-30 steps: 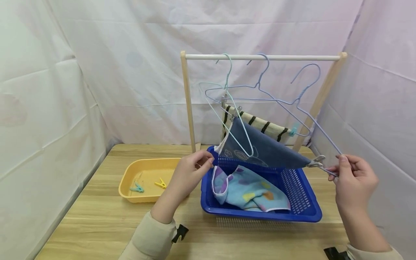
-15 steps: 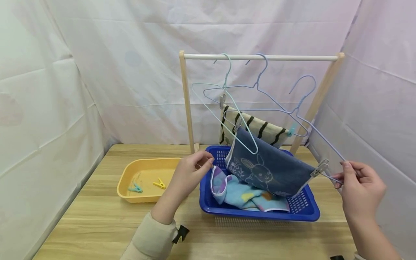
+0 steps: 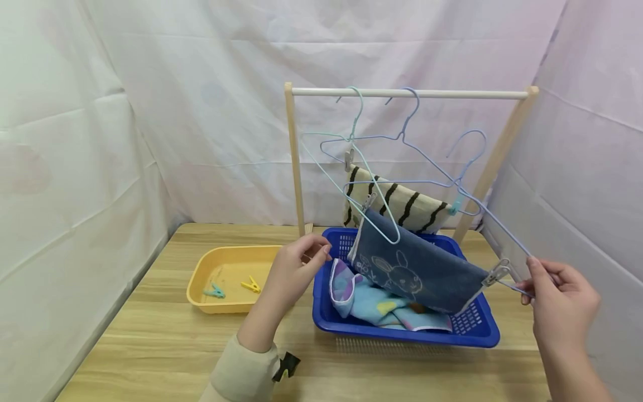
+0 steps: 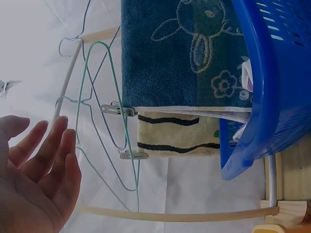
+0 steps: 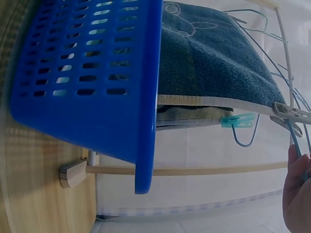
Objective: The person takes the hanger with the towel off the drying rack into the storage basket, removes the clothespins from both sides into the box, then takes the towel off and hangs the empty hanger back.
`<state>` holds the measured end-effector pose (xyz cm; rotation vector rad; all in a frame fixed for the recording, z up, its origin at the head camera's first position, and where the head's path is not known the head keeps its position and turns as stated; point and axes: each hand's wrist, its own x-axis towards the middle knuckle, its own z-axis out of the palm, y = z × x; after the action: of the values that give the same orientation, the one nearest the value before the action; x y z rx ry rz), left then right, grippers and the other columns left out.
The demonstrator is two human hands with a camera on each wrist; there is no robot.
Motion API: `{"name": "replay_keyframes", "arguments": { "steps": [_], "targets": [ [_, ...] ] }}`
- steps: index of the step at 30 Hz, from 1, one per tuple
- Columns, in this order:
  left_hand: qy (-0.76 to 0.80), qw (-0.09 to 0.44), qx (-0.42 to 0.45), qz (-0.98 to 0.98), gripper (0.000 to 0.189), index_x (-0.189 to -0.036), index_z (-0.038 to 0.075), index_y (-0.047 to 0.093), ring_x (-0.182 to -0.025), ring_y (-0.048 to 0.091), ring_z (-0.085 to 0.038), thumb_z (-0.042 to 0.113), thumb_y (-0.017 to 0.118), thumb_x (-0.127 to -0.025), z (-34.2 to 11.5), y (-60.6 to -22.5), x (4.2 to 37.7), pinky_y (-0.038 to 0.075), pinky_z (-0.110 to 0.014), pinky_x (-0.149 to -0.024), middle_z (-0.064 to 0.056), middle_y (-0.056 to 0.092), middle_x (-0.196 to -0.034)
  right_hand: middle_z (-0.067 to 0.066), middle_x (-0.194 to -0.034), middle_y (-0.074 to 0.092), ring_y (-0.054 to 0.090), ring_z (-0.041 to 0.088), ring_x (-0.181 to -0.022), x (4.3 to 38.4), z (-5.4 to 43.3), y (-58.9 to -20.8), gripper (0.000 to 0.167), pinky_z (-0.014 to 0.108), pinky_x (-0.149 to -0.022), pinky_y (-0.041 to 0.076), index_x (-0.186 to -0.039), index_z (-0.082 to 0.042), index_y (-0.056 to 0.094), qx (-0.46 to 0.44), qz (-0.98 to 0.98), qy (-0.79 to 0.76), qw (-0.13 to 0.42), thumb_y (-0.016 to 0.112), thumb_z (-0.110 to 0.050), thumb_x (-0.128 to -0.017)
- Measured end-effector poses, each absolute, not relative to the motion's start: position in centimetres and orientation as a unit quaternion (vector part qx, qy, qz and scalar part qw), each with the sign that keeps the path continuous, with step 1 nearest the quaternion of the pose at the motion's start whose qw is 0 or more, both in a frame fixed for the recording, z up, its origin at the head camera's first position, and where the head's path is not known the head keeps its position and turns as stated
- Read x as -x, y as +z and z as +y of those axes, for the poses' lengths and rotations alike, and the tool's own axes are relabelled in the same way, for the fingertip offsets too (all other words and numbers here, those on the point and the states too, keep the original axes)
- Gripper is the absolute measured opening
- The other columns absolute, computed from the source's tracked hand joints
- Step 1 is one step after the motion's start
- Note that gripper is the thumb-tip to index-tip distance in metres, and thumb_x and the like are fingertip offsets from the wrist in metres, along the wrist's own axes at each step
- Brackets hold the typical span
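Down comes the thin blue wire hanger (image 3: 464,169), lower at right of the frame than 1 second ago, and the navy terry towel (image 3: 414,268) with its pale rabbit outline drops with it, the rabbit now showing at lower centre right. 2 grey metal clips (image 3: 497,272) grip the towel's upper corners. At far right, the right hand (image 3: 565,296) pinches the hanger's end. At centre, the left hand (image 3: 298,265) hovers with fingers loosely bent, thumb apart from them in the left wrist view. Under the navy towel sits the blue plastic basket (image 3: 402,335), a light-blue patterned towel (image 3: 369,301) inside. Behind, a cream black-striped towel (image 3: 404,206) and a mint wire hanger (image 3: 354,127) hang from the white rail (image 3: 452,94); lower left, a yellow plastic tray (image 3: 231,273) holds 1 teal peg (image 3: 216,291) and 1 yellow peg (image 3: 251,285).
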<state>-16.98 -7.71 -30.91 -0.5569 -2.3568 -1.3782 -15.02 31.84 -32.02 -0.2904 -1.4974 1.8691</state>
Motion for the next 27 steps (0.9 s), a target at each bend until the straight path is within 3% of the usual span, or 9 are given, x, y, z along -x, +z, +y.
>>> {"name": "replay_keyframes", "arguments": {
  "steps": [7, 27],
  "targets": [
    [-0.515, 0.179, 0.168, -0.822, 0.011, -0.100, 0.012, 0.068, -0.075, 0.061, -0.008, 0.018, 0.060, -0.098, -7.7, -31.2, 16.7, 0.054, -0.029, -0.069, 0.008, 0.067, -0.079, 0.006, -0.060, 0.066, 0.056, 0.012, -0.039, 14.5, 31.3, -32.4, 0.001, 0.020, -0.032, 0.038, -0.083, 0.002, 0.072, 0.148, -0.586, 0.711, 0.361, 0.073, 0.002, -0.084],
    [-0.513, 0.222, 0.118, -0.821, 0.014, -0.103, 0.010, 0.069, -0.076, 0.063, -0.008, 0.020, 0.062, -0.097, -7.3, -31.8, 16.4, 0.055, -0.027, -0.069, 0.005, 0.070, -0.083, 0.003, -0.056, 0.064, 0.054, 0.011, -0.037, 12.9, 30.4, -32.3, 0.008, 0.019, -0.031, 0.037, -0.076, -0.002, 0.072, 0.189, -0.617, 0.688, 0.331, 0.074, -0.002, -0.084]
  ]
}}
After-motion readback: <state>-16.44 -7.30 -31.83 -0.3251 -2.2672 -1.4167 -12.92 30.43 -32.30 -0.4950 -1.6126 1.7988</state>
